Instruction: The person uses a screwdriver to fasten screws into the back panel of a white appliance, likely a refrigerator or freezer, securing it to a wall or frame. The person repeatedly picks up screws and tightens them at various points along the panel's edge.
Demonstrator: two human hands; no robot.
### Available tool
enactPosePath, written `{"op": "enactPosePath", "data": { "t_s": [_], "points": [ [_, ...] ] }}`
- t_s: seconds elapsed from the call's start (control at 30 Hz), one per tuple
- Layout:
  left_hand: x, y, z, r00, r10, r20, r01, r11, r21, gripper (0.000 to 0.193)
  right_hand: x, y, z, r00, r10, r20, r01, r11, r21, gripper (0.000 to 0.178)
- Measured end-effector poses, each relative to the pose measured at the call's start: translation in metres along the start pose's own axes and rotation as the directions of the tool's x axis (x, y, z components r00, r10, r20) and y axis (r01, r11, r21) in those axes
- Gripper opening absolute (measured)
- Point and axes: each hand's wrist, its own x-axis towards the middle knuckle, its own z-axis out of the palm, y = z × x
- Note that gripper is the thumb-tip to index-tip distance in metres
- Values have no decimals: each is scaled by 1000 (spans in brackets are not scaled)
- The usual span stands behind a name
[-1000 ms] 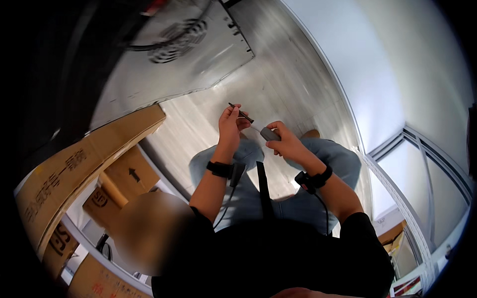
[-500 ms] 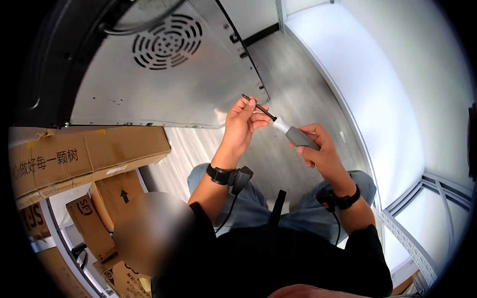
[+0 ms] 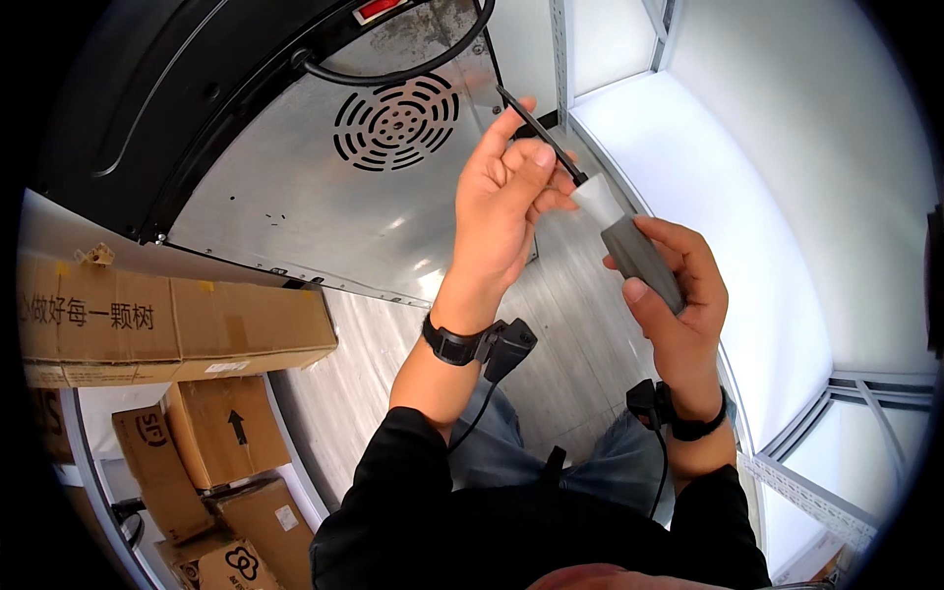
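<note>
A screwdriver (image 3: 643, 265) with a grey and white handle and a dark shaft slants up and to the left in front of me. My right hand (image 3: 691, 295) is closed around the grey end of its handle. Around the dark shaft, the fingers of my left hand (image 3: 497, 206) are closed, with the index finger stretched toward the tip. Behind the tip stands a metal panel (image 3: 305, 211) with a round slotted vent (image 3: 396, 126). Whether the tip touches the panel I cannot tell; it appears to be in front of the panel's right edge.
A black cable (image 3: 393, 77) loops over the panel near a red switch (image 3: 378, 10). Cardboard boxes (image 3: 251, 324) fill a shelf at the left. On the right is a white shelf unit (image 3: 708, 197) with grey metal rails. Grey wood-look floor (image 3: 369, 364) lies below.
Both hands have risen and moved farther out with the screwdriver, still gripped at shaft and handle. The view has shifted, and the black cable and red switch show more fully.
</note>
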Motion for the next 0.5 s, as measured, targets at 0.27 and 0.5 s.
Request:
{"op": "enactPosePath", "data": {
  "t_s": [0.27,0.5],
  "points": [
    [19,5,0,993,118,14,-117,991,-72,52,19,-24,20,997,27,-69,-29,999,-32,38],
    [24,4,5,988,135,71,-123,982,-146,54,19,-24,19,993,-42,-107,38,998,-43,36]
  ]
}}
